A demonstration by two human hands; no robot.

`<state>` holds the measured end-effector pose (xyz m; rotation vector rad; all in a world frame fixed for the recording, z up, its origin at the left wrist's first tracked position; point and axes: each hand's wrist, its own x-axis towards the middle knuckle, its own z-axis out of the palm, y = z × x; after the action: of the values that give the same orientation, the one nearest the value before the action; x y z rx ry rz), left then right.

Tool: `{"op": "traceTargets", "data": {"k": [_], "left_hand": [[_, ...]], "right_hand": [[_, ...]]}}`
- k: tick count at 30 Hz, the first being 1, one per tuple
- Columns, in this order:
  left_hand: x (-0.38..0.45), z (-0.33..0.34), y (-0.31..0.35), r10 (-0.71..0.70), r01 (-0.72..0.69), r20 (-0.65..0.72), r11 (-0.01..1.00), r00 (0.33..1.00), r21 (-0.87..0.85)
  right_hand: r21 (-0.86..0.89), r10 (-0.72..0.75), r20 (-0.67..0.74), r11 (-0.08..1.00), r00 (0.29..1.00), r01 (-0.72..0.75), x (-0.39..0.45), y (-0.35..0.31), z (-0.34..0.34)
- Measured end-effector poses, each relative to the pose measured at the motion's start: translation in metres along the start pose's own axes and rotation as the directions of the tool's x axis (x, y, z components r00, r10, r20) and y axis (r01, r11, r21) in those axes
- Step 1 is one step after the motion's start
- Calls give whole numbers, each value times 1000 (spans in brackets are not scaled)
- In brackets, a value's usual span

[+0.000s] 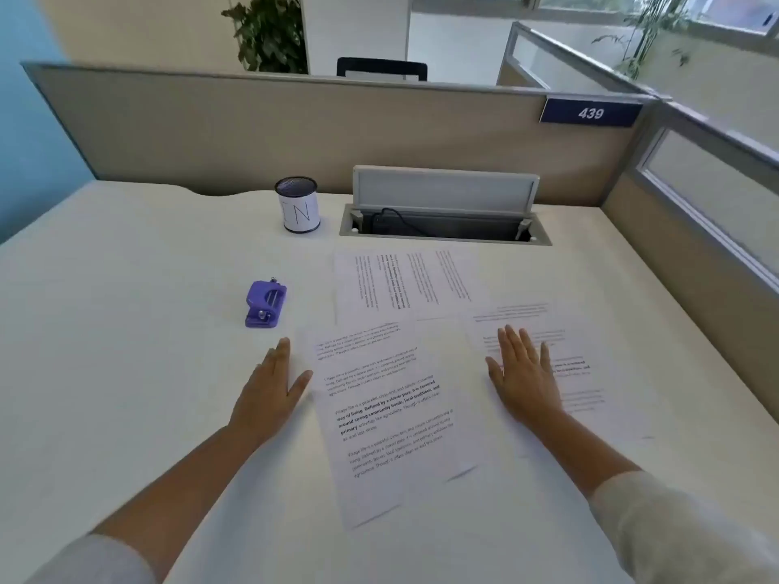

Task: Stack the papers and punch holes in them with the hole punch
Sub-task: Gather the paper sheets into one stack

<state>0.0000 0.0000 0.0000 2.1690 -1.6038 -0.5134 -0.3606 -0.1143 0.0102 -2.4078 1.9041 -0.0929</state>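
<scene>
Three printed sheets lie spread on the white desk. The near sheet (392, 419) is tilted in the middle, a far sheet (404, 286) lies turned sideways behind it, and a right sheet (581, 398) partly overlaps them. A purple hole punch (265, 304) sits to the left of the papers. My left hand (269, 394) rests flat by the near sheet's left edge, fingers apart, holding nothing. My right hand (525, 375) lies flat with spread fingers on the right sheet.
A white and black mesh pen cup (298, 205) stands at the back. Beside it an open cable hatch (444, 223) is sunk into the desk (126, 330). Beige partition walls (295, 132) close the back and right sides.
</scene>
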Motion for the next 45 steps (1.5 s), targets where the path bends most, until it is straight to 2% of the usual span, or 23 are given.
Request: {"op": "traceTargets", "data": {"k": [2, 5, 10, 24, 27, 30, 33, 35, 38, 41, 45], "left_hand": [[2, 5, 2, 10, -5, -61, 995, 998, 95], [2, 11, 11, -16, 29, -52, 970, 999, 243], [1, 22, 13, -69, 66, -3, 940, 998, 334], [0, 29, 14, -84, 112, -102, 944, 991, 312], [3, 24, 9, -42, 72, -102, 946, 994, 316], [10, 19, 7, -21, 54, -109, 950, 994, 308], [14, 18, 7, -8, 39, -102, 950, 995, 310], [17, 18, 5, 1, 31, -104, 950, 995, 312], [19, 17, 4, -1, 31, -95, 950, 995, 311], [18, 17, 5, -2, 29, -84, 948, 996, 316], [18, 16, 8, 3, 30, -105, 949, 995, 314]], "right_hand": [[54, 38, 29, 998, 999, -40, -3, 1, 3], [127, 66, 74, 989, 995, -75, -10, 2, 11], [164, 111, 6, 980, 994, -111, -15, 5, 14], [199, 109, -47, 975, 993, -98, -16, 1, 10], [162, 114, -54, 981, 992, -104, -15, -1, 8], [35, 117, -109, 993, 987, -114, -9, 6, 1], [-32, 260, -131, 963, 957, -266, 4, 28, -15], [-13, 409, -92, 911, 908, -411, 13, 44, -24], [39, 546, -3, 837, 838, -546, 21, 62, -29], [105, 606, 80, 785, 792, -611, 26, 70, -28], [93, 615, 65, 780, 786, -619, 28, 74, -25]]}}
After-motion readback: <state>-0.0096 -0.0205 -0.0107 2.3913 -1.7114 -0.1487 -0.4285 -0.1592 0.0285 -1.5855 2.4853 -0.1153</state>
